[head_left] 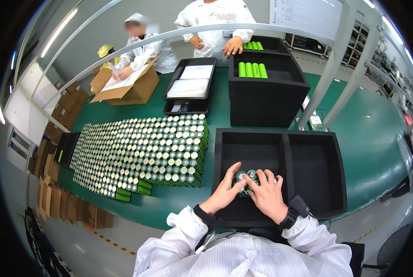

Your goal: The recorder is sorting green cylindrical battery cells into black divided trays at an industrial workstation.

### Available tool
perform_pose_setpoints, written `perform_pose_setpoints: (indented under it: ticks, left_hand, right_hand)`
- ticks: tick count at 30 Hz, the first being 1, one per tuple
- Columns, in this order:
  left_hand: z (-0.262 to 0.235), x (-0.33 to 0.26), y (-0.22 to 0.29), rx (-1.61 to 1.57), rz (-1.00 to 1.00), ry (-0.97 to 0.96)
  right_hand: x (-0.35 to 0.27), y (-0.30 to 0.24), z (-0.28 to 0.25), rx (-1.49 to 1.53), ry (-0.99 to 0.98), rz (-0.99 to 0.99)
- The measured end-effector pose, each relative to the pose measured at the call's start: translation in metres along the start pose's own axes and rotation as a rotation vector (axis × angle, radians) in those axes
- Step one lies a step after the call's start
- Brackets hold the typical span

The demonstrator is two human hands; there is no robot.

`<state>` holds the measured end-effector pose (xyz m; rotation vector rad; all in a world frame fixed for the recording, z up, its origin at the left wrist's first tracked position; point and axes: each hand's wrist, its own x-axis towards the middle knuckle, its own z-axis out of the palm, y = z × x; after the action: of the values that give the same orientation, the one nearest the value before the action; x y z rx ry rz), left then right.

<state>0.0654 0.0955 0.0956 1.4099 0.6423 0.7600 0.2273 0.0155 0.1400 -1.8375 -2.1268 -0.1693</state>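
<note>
A small cluster of green cylindrical battery cells stands on end, gripped between my two hands. It is over the left compartment of a black two-part tray. My left hand presses in from the left, thumb against the cells. From the right, my right hand curls over the cluster, its fingers hiding part of it. Whether the cells touch the tray's floor cannot be told. A large block of upright cells stands on the green table to the left, with a few lying on their sides at its near edge.
Beyond the tray are stacked black boxes with several green cells lying inside. Black trays with white sheets and an open carton stand further left. Two people in white work across the green table. Grey frame posts rise at the right.
</note>
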Motion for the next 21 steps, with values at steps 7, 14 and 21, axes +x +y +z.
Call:
perform_pose_setpoints:
  ticks: [7,14,21]
  left_hand:
    - [-0.012,0.033,0.032,0.720,0.321,-0.399]
    - [-0.010,0.035,0.027,0.709,0.295,-0.398]
    - [-0.006,0.037,0.031,0.708,0.272,-0.409]
  right_hand:
    - [-0.006,0.004,-0.001,0.013,0.003,0.018]
    - [-0.010,0.018,-0.018,0.294,-0.035,0.017]
    - [-0.025,0.051,-0.005,0.669,-0.010,0.126]
